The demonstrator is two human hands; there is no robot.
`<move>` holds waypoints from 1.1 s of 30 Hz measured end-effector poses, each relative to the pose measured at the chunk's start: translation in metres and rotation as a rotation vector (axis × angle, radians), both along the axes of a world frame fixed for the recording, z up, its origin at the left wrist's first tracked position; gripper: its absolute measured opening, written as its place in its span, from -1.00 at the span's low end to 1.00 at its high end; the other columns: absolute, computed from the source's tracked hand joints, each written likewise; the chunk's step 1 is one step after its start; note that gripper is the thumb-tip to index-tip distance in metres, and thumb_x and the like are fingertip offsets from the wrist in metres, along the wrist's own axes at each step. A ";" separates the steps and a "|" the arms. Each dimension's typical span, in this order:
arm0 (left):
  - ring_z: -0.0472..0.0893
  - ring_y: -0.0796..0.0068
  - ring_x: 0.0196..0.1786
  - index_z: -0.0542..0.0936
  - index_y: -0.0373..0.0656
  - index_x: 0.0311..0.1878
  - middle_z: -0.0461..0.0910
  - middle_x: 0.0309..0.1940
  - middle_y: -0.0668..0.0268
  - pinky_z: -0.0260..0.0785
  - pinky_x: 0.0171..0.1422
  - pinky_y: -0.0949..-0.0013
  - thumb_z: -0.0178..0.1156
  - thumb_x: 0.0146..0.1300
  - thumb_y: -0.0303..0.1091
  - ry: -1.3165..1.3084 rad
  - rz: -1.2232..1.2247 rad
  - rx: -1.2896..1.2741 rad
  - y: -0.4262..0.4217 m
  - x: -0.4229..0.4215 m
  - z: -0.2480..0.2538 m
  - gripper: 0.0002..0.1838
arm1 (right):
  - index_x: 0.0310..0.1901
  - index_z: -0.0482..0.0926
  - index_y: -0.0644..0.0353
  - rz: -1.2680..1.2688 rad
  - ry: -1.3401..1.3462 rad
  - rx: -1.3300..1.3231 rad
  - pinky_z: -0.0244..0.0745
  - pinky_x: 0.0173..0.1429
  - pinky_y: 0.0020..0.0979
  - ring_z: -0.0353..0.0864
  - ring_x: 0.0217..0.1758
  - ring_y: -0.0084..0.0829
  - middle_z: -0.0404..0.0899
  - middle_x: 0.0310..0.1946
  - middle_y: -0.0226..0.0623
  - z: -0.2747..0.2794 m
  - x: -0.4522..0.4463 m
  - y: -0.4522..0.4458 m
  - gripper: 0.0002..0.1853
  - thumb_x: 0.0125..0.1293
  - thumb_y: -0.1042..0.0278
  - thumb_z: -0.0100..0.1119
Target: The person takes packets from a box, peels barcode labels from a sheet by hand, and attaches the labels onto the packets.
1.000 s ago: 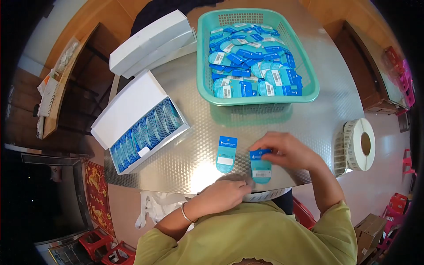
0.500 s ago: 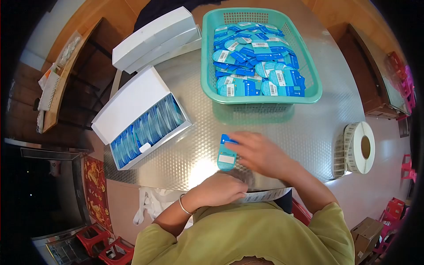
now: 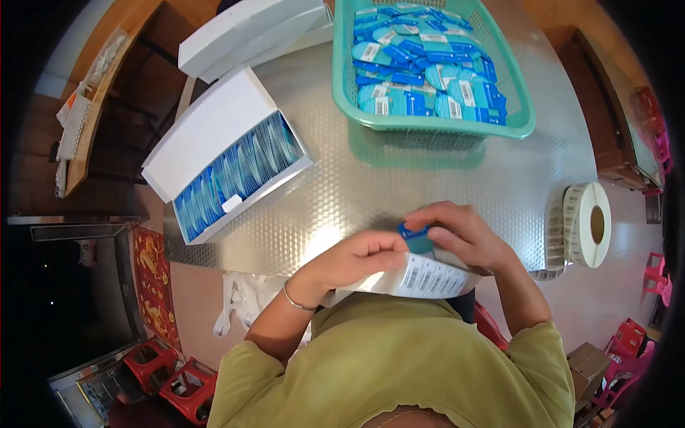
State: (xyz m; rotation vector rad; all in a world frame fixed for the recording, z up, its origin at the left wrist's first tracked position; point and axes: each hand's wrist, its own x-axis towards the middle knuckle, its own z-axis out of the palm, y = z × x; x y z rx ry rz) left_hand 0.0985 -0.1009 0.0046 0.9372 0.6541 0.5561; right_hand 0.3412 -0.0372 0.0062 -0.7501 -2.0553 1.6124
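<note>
My left hand (image 3: 357,258) pinches a white strip of barcode labels (image 3: 432,278), which lies across the front of my body. My right hand (image 3: 467,235) grips a blue and teal card (image 3: 419,244) just behind the strip, beside my left fingertips. My fingers and the strip cover part of the card. Beyond my hands, a green plastic basket (image 3: 435,128) is heaped with similar cards (image 3: 428,53), many bearing barcode labels. To the left, an open white box (image 3: 203,146) holds a tight row of blue cards (image 3: 239,175).
A large roll of labels (image 3: 583,242) stands at the table's right edge. White closed boxes (image 3: 253,36) lie at the back left of the metal table (image 3: 321,189). Red stools (image 3: 191,389) and a cardboard box (image 3: 589,367) are on the floor.
My right hand has picked the card up off the table and brought it to the label strip. My left hand has lifted the strip higher. The view has shifted slightly.
</note>
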 end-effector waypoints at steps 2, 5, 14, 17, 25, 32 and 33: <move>0.47 0.73 -0.14 0.57 -0.25 -0.08 0.56 -0.20 0.50 0.34 0.02 0.55 0.09 0.47 -0.36 -0.072 0.049 -0.090 -0.001 0.003 0.002 -0.84 | 0.09 0.61 0.20 -0.021 0.120 0.006 0.53 -0.10 -0.34 0.65 -0.16 -0.27 0.64 -0.19 -0.22 0.009 -0.001 -0.009 -0.61 0.27 0.26 0.32; 0.47 0.74 -0.12 0.58 -0.26 -0.04 0.57 -0.16 0.49 0.33 0.03 0.56 0.11 0.46 -0.37 -0.121 0.108 -0.172 -0.001 0.011 0.003 -0.83 | 0.06 0.64 0.17 0.009 0.095 0.129 0.52 -0.10 -0.32 0.63 -0.14 -0.27 0.60 -0.24 -0.24 0.024 -0.005 -0.015 -0.58 0.15 0.32 0.44; 0.47 0.77 -0.15 0.59 -0.23 -0.03 0.56 -0.20 0.50 0.33 -0.03 0.59 0.10 0.46 -0.36 -0.177 0.121 -0.207 -0.004 0.008 -0.002 -0.82 | -0.01 0.68 0.16 -0.061 0.073 0.326 0.55 -0.09 -0.33 0.63 -0.11 -0.30 0.60 -0.12 -0.26 0.019 -0.007 -0.021 -0.59 0.05 0.42 0.49; 0.47 0.79 -0.19 0.59 -0.21 -0.06 0.55 -0.25 0.53 0.32 -0.09 0.60 0.11 0.45 -0.34 -0.156 0.135 -0.270 -0.005 0.010 0.003 -0.83 | -0.06 0.68 0.13 -0.103 0.015 0.351 0.56 -0.12 -0.31 0.62 -0.12 -0.26 0.58 -0.14 -0.28 0.024 -0.012 -0.023 -0.65 0.06 0.48 0.45; 0.46 0.80 -0.21 0.58 -0.19 -0.11 0.55 -0.27 0.54 0.31 -0.12 0.61 0.11 0.46 -0.32 -0.110 0.085 -0.172 -0.004 0.009 0.006 -0.85 | -0.12 0.69 0.11 -0.100 0.080 0.430 0.54 -0.15 -0.35 0.62 -0.19 -0.34 0.61 -0.15 -0.29 0.018 -0.006 -0.026 -0.66 0.00 0.47 0.50; 0.50 0.60 -0.12 0.53 -0.23 -0.10 0.55 -0.21 0.38 0.35 -0.03 0.46 0.04 0.48 -0.33 0.041 0.016 0.074 -0.003 0.003 0.004 -0.83 | -0.23 0.62 0.18 -0.142 0.276 0.102 0.49 -0.03 -0.43 0.61 -0.10 -0.42 0.62 -0.14 -0.24 0.017 0.011 -0.018 -0.90 0.22 0.52 0.30; 0.52 0.53 -0.07 0.53 -0.26 -0.08 0.56 -0.16 0.31 0.36 0.02 0.40 0.01 0.49 -0.34 0.089 -0.066 0.295 -0.001 0.002 0.003 -0.81 | -0.18 0.55 0.21 -0.227 0.421 -0.223 0.44 0.05 -0.46 0.54 -0.04 -0.52 0.60 -0.10 -0.24 0.015 0.013 -0.023 -0.95 0.36 0.51 0.17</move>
